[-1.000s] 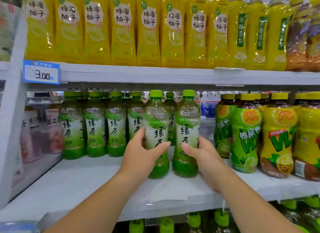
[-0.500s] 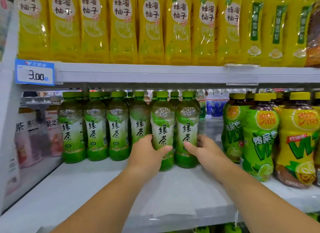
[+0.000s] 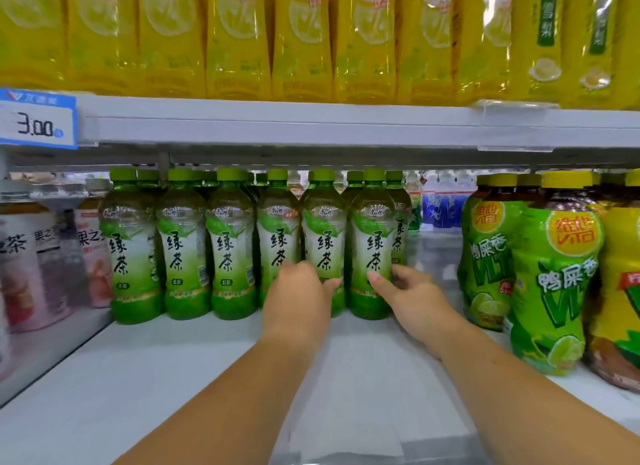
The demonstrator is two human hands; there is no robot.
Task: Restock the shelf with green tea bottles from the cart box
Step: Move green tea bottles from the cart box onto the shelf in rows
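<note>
White shelf [image 3: 138, 378]: front row of six green tea bottles [image 3: 180, 250]; left hand [image 3: 298, 302], fingers [image 3: 298, 269] curled round fifth bottle [image 3: 323, 229]; right hand [image 3: 414, 300], fingers [image 3: 405, 272] curled round sixth bottle [image 3: 372, 229].

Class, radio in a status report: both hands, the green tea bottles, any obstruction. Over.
Left hand grips one green-capped clear plastic green tea bottle; right hand grips the next bottle. Both upright on white shelf. Nothing blocks them.

Six green tea bottles [image 3: 183, 250] across the front row, more behind uncounted, roughly ten yellow bottles [image 3: 237, 39] above, two lime-label bottles [image 3: 554, 284] at right, one price tag [image 3: 36, 118], one left hand [image 3: 298, 298], one right hand [image 3: 412, 295]
</note>
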